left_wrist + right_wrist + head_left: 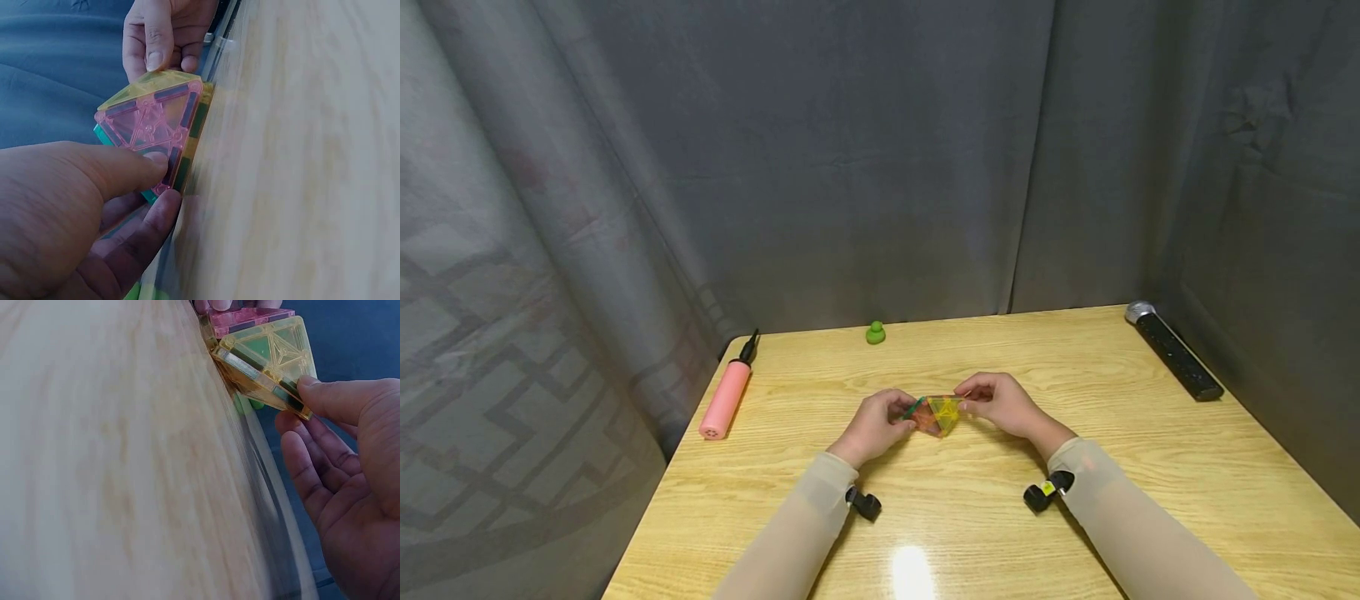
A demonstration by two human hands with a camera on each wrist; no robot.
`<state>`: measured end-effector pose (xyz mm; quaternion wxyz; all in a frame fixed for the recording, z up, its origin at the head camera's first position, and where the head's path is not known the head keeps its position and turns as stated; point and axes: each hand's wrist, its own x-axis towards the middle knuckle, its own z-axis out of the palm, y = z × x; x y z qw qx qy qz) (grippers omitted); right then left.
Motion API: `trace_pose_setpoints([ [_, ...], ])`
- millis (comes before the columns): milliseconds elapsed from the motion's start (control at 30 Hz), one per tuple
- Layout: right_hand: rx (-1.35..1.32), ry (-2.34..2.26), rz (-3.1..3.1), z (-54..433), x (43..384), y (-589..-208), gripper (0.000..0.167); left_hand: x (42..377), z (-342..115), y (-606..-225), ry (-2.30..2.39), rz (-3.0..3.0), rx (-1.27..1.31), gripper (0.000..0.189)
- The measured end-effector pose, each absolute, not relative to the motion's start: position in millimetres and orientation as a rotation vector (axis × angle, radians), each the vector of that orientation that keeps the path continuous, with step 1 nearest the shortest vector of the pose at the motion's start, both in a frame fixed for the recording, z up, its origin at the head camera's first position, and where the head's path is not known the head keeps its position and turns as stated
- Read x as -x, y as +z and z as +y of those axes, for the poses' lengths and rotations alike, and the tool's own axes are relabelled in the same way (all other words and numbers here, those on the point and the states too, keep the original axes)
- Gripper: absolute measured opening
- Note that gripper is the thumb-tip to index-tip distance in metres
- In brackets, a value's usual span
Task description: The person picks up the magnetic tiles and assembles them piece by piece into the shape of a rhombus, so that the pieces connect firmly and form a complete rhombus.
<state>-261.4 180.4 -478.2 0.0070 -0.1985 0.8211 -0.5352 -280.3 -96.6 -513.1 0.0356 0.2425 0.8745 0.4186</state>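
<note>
2 hands pinch the tile shape (938, 415) on the table (1150, 467) between them, left hand (874, 428) and right hand (1002, 403) equally near.

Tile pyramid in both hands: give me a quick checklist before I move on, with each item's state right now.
1. Left hand grips the tile pyramid: ok, thumb presses the pink tile.
2. Right hand holds its side: ok, thumb on the yellow tile.
3. Tiles joined at the visible edges: ok.
4. Hidden far faces closed: cannot tell.
5. Pyramid resting on the table: ok, its base edge touches the wood.
6. Pink pump, green duck and microphone away from the hands: ok.
</note>
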Motion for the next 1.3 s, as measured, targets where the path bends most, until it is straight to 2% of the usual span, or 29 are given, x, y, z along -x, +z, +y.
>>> trace_pose_setpoints([
  [533, 0.616, -1.687, 2.566, 181.2, 263.2, -479.7, 0.022, 280.3, -93.7, -514.6, 1.316, 2.681, -0.727, 0.029],
  [767, 0.59, -1.687, 2.602, 190.0, 288.0, -518.5, 0.021, 280.3, -93.4, -514.5, 1.317, 2.683, -0.722, 0.029],
  [1300, 0.574, -1.661, 2.622, 188.9, 286.3, -515.2, 0.021, 278.6, -93.2, -512.6, 1.314, 2.685, -0.701, 0.03],
])
